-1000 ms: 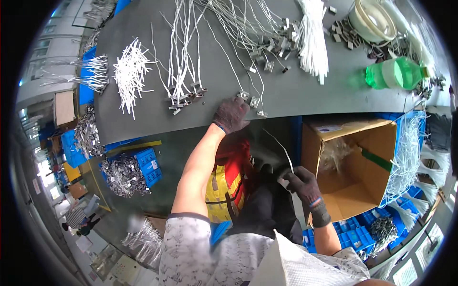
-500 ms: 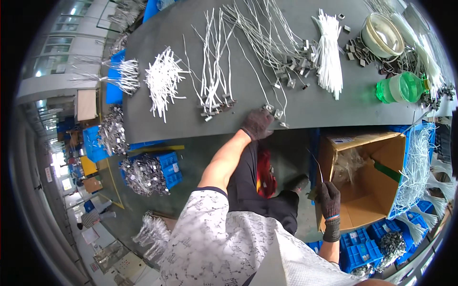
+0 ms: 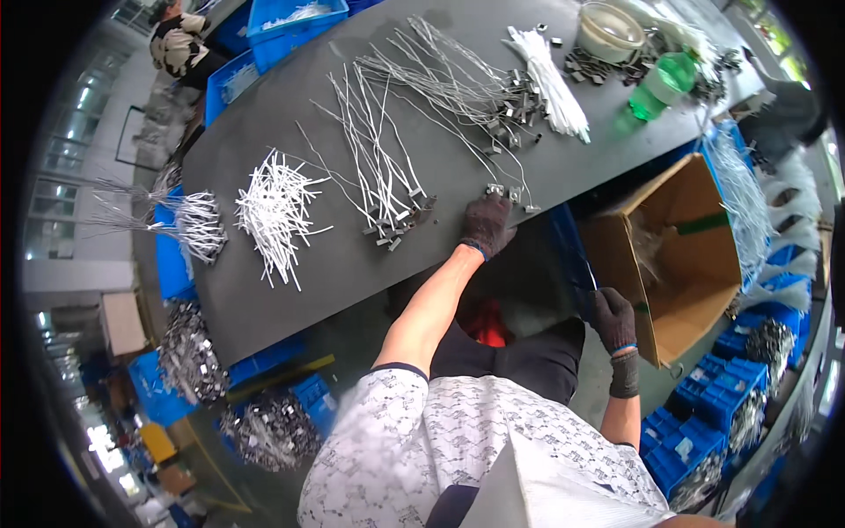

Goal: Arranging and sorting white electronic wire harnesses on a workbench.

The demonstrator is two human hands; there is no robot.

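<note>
Left fingers [image 3: 488, 204] at clips [image 3: 515, 193], pale bottle label [image 3: 663, 84]

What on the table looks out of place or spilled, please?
Small dark pieces lie scattered beside the round tub, perhaps spilled, since they are not contained. The green bottle also looks out of place near them.

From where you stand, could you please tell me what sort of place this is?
Probably a small-parts assembly workshop: wires with metal ends lie in groups on a dark worktable, and blue crates and heaps of small parts stand nearby.
</note>
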